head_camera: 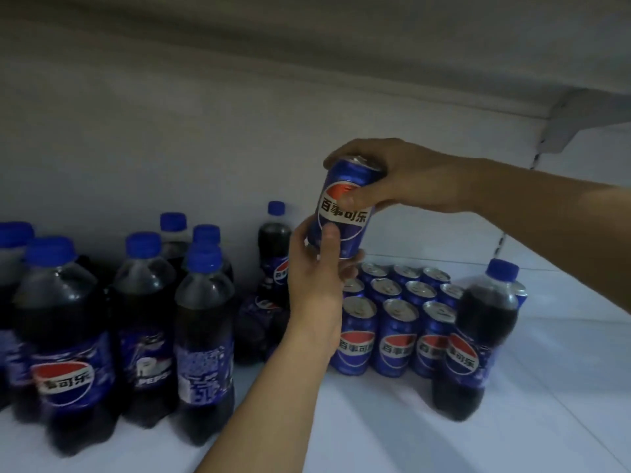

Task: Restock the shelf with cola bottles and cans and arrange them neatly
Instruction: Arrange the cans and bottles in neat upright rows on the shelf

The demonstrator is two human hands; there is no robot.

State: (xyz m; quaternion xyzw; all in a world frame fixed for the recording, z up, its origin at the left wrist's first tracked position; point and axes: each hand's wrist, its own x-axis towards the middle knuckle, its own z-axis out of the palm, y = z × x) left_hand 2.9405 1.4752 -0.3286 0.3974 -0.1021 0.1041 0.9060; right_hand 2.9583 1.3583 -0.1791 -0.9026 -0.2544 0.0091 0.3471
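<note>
Blue aluminium cola can (341, 213) hangs slightly tilted above the white shelf (529, 421). Of your hands, the right hand (403, 179) grips its top and the left hand (317, 278) grips its base, over the block of standing blue cans (396, 336).

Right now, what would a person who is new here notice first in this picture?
First the blue metal cola can, held in the air at the centre: the right hand grips its top, the left hand its base. Below it a neat block of blue cans stands on the white shelf, with dark blue-capped plastic cola bottles crowded at the left and one lone bottle at the right.
</note>
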